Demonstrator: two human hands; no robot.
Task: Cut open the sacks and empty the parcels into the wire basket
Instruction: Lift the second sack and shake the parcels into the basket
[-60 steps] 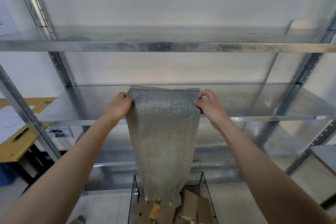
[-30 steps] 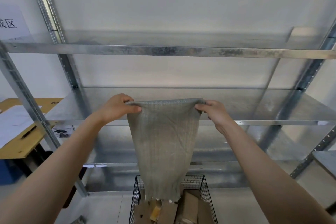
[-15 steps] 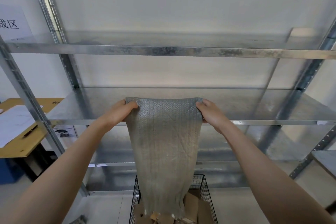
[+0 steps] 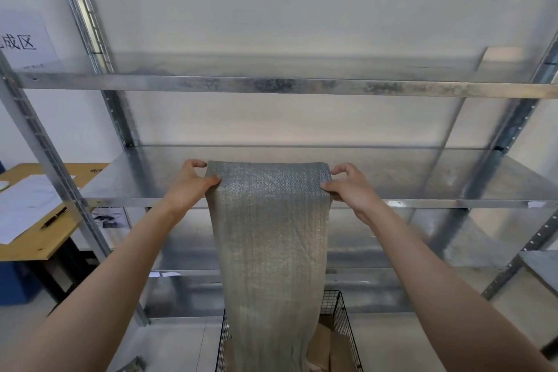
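A grey woven sack [image 4: 268, 244] hangs flat and limp in front of me, its lower end reaching down into the black wire basket [image 4: 341, 314] at the bottom of the view. My left hand [image 4: 193, 183] pinches the sack's upper left corner. My right hand [image 4: 347, 187] pinches the upper right corner at the same height. Brown cardboard parcels [image 4: 329, 347] lie in the basket to the right of the sack. The sack hides the rest of the basket's inside.
A galvanised metal rack stands right behind the sack, with a shelf [image 4: 422, 178] at hand height and another beam [image 4: 271, 86] above. A wooden table [image 4: 36, 238] with papers and a pen is at the left. A paper sign [image 4: 21, 42] hangs at the upper left.
Both hands shook the sack, dipping and rising, and now hold it lower, so its bottom edge has sunk into the basket and covers more of the parcels.
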